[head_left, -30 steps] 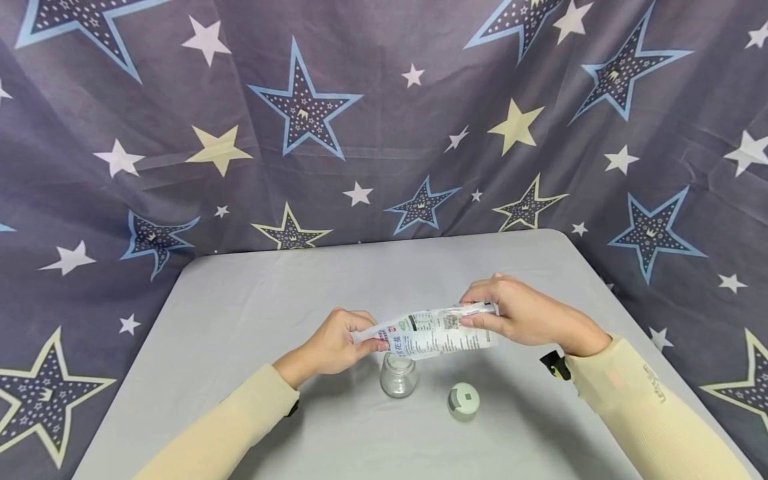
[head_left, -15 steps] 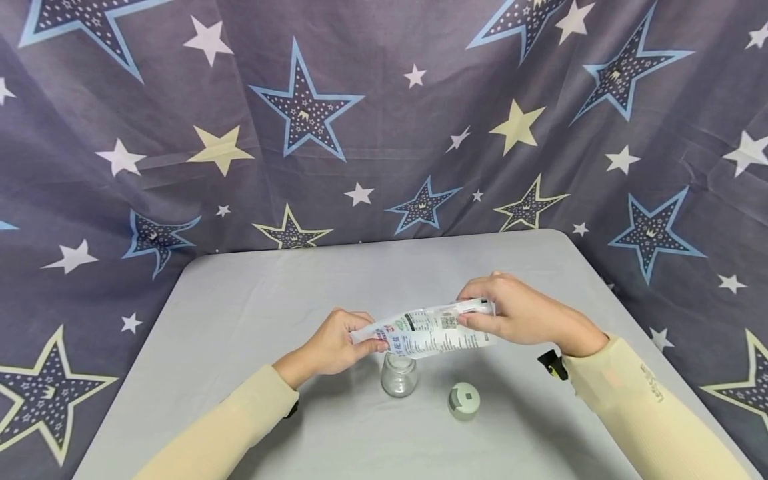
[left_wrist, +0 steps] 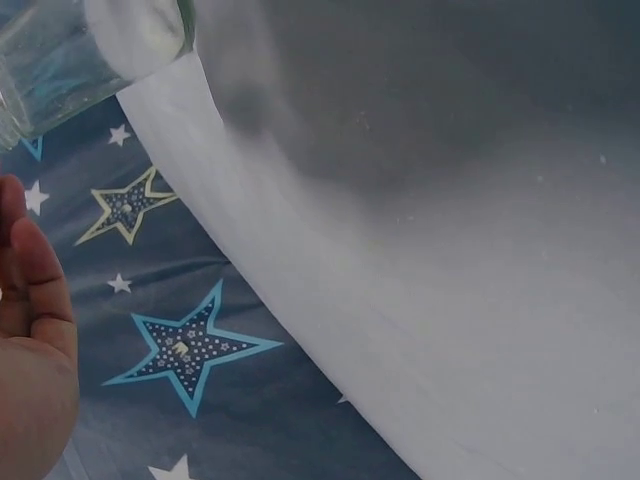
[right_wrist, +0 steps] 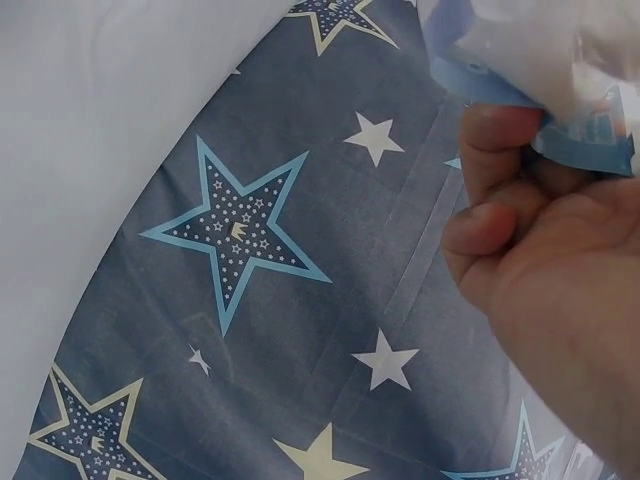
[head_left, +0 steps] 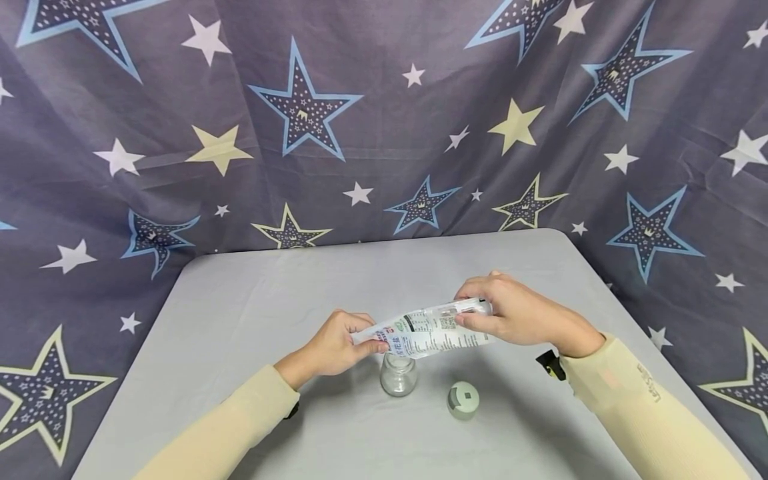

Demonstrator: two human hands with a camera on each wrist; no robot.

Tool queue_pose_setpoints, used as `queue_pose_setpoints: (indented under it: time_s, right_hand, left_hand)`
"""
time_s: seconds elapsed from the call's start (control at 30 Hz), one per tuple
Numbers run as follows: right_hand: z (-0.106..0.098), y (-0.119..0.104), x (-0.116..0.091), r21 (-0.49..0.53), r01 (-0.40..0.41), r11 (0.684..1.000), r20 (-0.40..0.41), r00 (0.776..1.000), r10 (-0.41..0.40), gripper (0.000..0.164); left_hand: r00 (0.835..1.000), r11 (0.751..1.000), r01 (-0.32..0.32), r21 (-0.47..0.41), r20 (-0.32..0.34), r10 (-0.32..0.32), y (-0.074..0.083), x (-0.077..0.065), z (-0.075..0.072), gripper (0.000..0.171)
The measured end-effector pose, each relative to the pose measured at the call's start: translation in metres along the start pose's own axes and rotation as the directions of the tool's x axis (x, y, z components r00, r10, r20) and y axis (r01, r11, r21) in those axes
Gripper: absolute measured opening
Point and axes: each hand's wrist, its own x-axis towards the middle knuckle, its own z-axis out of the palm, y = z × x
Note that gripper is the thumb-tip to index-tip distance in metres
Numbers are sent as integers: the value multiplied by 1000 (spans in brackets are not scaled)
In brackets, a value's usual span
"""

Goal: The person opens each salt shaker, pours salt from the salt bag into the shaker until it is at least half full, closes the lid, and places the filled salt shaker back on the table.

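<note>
A white plastic bag of salt (head_left: 429, 331), printed with small text and a code square, is held tilted above the table with its left end lower. My left hand (head_left: 333, 343) pinches that lower end between thumb and fingers, right over a small glass jar (head_left: 399, 380). At the raised end, my right hand (head_left: 521, 313) grips the bag, thumb on the near side. The left wrist view shows the jar (left_wrist: 60, 75) with white material at its bottom. Whether anything flows from the bag cannot be seen. A pale green round lid (head_left: 464, 400) lies right of the jar.
The table (head_left: 288, 287) has a light grey cover and rounded far corners. A dark curtain (head_left: 372, 100) patterned with stars hangs behind it and at both sides. A few tiny white specks show on the cover in the left wrist view.
My right hand and the bag's right end have shifted slightly left and up. The left hand, jar and lid stay in place.
</note>
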Motion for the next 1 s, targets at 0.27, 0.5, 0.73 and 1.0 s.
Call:
queue_pose_setpoints:
  time_s: [0.27,0.5,0.73,1.0]
  right_hand:
    - [1,0,0,-11,7,1000,-9,1000,-7,7]
    - [-1,-2,1,-9,7,1000,-12,1000,-7,9]
    - [-3,-3,1,4,0,1000,-1,1000,0,10]
    - [-4,-6,3,1,9,1000,-13,1000,-9,13]
  left_hand:
    - [1000,1000,-7,12,-1,7,-3,0,2,5]
    - [1000,1000,-2,13,-4,2,-5,0,2,5]
    - [1000,1000,-20,13,-9,20,-8,0,1,5]
    - [1000,1000,-14,5,-6,14,-9,-1,0,6]
